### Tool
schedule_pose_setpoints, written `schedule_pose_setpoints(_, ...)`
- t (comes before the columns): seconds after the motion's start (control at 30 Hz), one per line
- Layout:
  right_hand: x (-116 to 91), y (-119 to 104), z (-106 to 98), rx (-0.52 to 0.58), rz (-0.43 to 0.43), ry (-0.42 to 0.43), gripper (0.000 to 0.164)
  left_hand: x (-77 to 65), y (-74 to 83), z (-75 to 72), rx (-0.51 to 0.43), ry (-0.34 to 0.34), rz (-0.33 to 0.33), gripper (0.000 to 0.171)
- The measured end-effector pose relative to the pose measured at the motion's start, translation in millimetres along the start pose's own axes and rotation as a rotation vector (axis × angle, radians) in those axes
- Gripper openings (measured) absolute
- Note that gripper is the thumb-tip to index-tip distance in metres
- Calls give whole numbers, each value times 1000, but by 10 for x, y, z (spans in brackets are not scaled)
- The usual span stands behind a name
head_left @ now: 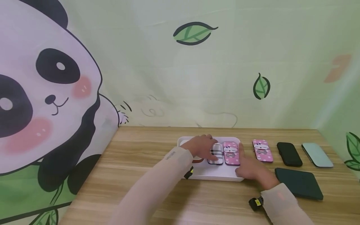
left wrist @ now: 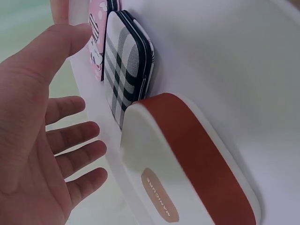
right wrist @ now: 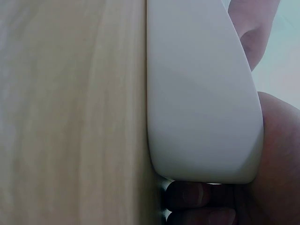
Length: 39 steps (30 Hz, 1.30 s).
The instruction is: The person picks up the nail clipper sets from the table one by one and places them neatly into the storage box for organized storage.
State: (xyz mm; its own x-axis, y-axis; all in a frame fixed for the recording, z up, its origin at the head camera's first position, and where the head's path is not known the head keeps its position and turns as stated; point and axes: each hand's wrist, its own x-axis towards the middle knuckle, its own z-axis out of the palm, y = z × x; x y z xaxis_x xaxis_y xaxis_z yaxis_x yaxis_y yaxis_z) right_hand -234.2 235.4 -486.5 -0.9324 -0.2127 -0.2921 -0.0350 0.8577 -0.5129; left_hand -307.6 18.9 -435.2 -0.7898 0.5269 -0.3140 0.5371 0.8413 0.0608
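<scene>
A white tray [head_left: 213,178] holds a row of small cases. My left hand [head_left: 201,147] is over a black-and-white plaid case [head_left: 217,152], its fingers spread apart. In the left wrist view its thumb reaches toward the pink case, and the other fingers bend loosely. Beside the plaid case lies a pink cat-print case [head_left: 231,157]. A white case with a brown band, marked MANICURE [left wrist: 159,192], is mostly hidden by my left hand in the head view. My right hand [head_left: 250,165] grips the tray's right end, thumb over the rim and fingers outside the end wall.
Right of the tray on the wooden table [head_left: 135,156] lie another pink cat-print case [head_left: 262,151], a black case [head_left: 289,154] and a pale mint case [head_left: 317,155]. A dark green flat case [head_left: 298,182] lies nearer. A printed cloth wall [head_left: 152,62] stands behind.
</scene>
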Motion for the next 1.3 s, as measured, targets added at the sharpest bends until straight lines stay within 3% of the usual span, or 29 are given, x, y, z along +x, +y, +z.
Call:
schedule_pose_setpoints(0.4,6,4,-5,-10,-5,10,105,-97,-96,-90,-48,84,2,81)
schedule_pose_setpoints(0.7,1,-16,-5,-23,0,14,106,-187,-261,-109,-75,126,27,81)
schedule_pose_setpoints(0.93,26,8,15,-19,12,1,107,-368,-357,-233,-204,186,6,79)
schedule_pose_setpoints(1.13,31,10,22,-19,19,-5,107,-529,-412,-262,-220,256,47,78)
schedule_pose_setpoints(1.3,34,9,26,-21,20,-12,106,-680,-464,-316,-284,344,39,80)
